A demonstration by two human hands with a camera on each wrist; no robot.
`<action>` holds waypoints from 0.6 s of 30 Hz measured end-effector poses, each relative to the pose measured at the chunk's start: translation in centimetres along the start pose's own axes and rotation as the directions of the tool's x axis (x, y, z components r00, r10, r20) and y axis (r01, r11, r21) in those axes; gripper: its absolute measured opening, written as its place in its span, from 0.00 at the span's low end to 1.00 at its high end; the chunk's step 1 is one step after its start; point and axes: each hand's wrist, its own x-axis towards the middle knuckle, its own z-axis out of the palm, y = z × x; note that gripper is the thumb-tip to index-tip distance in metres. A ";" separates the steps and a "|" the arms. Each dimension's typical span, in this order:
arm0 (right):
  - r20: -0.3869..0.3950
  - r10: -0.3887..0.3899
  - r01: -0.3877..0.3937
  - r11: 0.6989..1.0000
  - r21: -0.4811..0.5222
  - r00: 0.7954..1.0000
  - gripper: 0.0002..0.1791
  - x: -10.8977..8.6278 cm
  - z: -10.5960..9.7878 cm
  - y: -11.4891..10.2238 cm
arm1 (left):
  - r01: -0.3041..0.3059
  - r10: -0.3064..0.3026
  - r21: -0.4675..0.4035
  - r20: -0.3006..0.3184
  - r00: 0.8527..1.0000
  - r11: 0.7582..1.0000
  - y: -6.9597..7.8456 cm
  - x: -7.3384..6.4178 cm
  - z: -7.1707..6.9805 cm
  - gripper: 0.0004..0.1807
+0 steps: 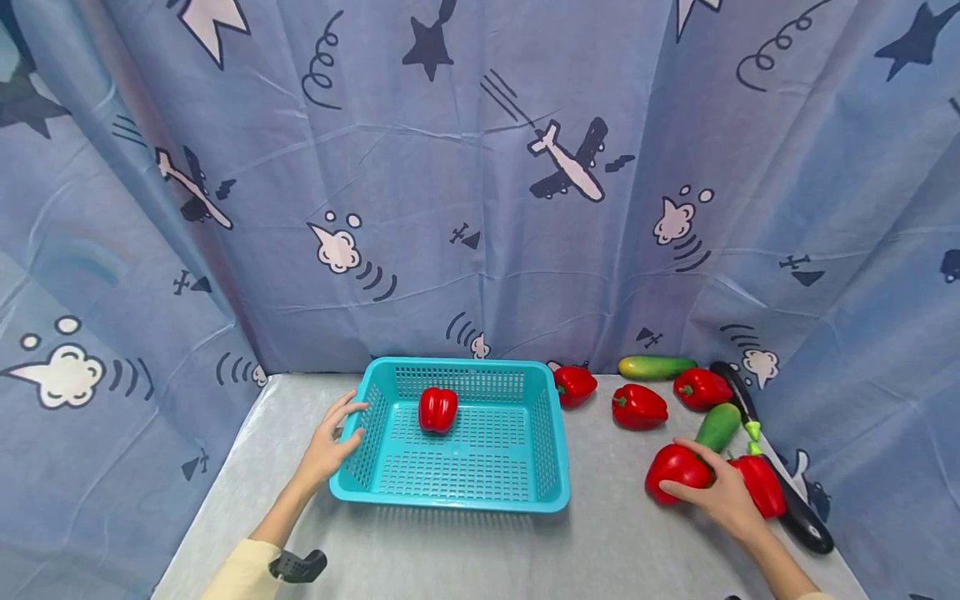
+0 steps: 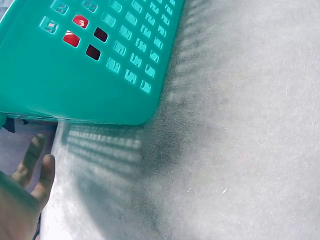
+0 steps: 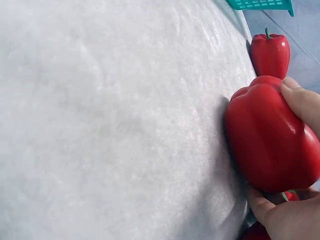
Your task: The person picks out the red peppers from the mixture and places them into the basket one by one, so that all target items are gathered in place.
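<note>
In the head view a turquoise basket (image 1: 453, 503) stands on the table with one red bell pepper (image 1: 438, 410) inside. My left hand (image 1: 330, 442) is at the basket's left rim, its fingers spread and fairly straight. The left wrist view catches two of its fingers (image 2: 46, 175) just beside the basket's wall (image 2: 75, 85). On the right, my right hand (image 1: 720, 492) grips another red bell pepper (image 1: 675, 473) between thumb and fingers. That held pepper (image 3: 272, 135) fills much of the right wrist view, close to the table surface.
Around my right hand lie more red bell peppers (image 1: 639, 407), green cucumbers (image 1: 718, 427) and dark eggplants (image 1: 806, 523). One pepper (image 1: 575, 387) sits against the basket's right side. A blue patterned curtain (image 1: 480, 208) hangs behind the table (image 1: 600, 542) and at both sides.
</note>
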 end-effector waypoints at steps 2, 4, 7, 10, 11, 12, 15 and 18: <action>-0.006 0.003 -0.003 1.000 0.009 1.000 0.49 0.0 0.1 -0.1 | 0.005 -0.005 0.010 0.003 1.000 1.000 -1.0 0.1 0.1 0.23; -0.010 0.015 -0.015 1.000 0.019 1.000 0.51 0.1 0.1 -0.1 | 0.009 -0.009 0.016 0.006 1.000 1.000 -1.8 0.1 0.1 0.23; -0.010 0.035 -0.035 0.999 0.033 0.999 0.53 0.2 0.3 -0.3 | 0.013 -0.013 0.005 0.015 1.000 1.000 -2.4 0.0 0.1 0.24; -0.002 0.047 -0.046 0.998 0.049 0.999 0.53 0.2 0.4 -0.4 | 0.021 -0.022 0.005 0.025 0.999 1.000 -2.6 -0.1 0.1 0.24; 0.000 0.044 -0.044 0.998 0.053 0.999 0.52 0.2 0.4 -0.5 | 0.026 -0.027 0.006 0.027 0.999 1.000 -2.6 -0.2 0.0 0.24; 0.000 0.039 -0.039 0.998 0.056 0.999 0.51 0.3 0.5 -0.6 | 0.029 -0.030 0.007 0.029 0.999 1.000 -2.6 -0.2 0.1 0.24; 0.009 0.019 -0.019 0.997 0.075 1.000 0.49 0.6 0.6 -0.9 | 0.040 -0.040 0.008 0.026 0.999 0.999 -2.6 -0.1 0.1 0.24; 0.030 0.012 -0.016 0.990 0.139 0.999 0.48 0.9 0.9 -1.4 | 0.035 -0.035 0.008 0.019 0.999 0.999 -2.6 0.2 0.1 0.24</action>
